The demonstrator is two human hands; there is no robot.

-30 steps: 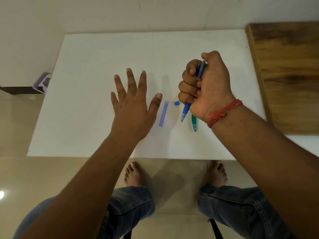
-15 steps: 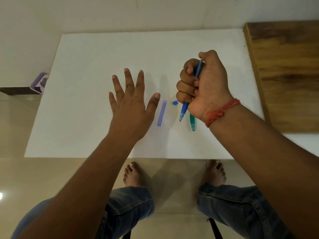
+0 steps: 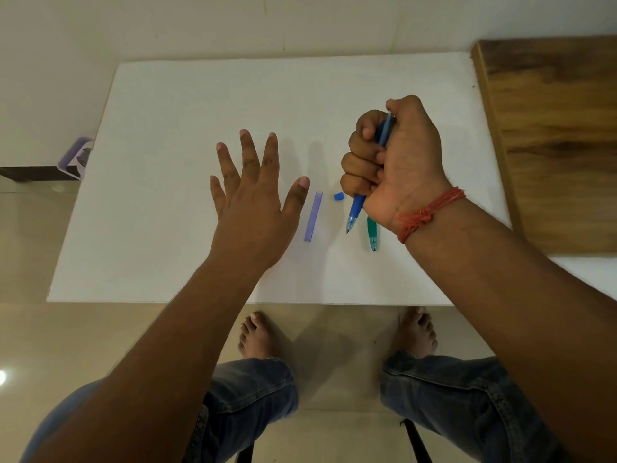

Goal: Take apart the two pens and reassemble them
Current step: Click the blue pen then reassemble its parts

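Over the white bench (image 3: 167,162), my left hand (image 3: 253,202) spreads its fingers (image 3: 247,148) straight, holding nothing. My right hand (image 3: 397,165) curls tight around the blue pen (image 3: 354,212), tip toward me. The green pen (image 3: 372,233), purple barrel (image 3: 313,216) and small blue cap (image 3: 339,196) lie on the bench.

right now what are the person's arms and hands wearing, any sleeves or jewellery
Both forearms are bare, with no sleeves in view. The right hand has a red thread band, wound in several strands and knotted, around its wrist. The left hand shows no ring, watch or band, and neither hand wears a glove.
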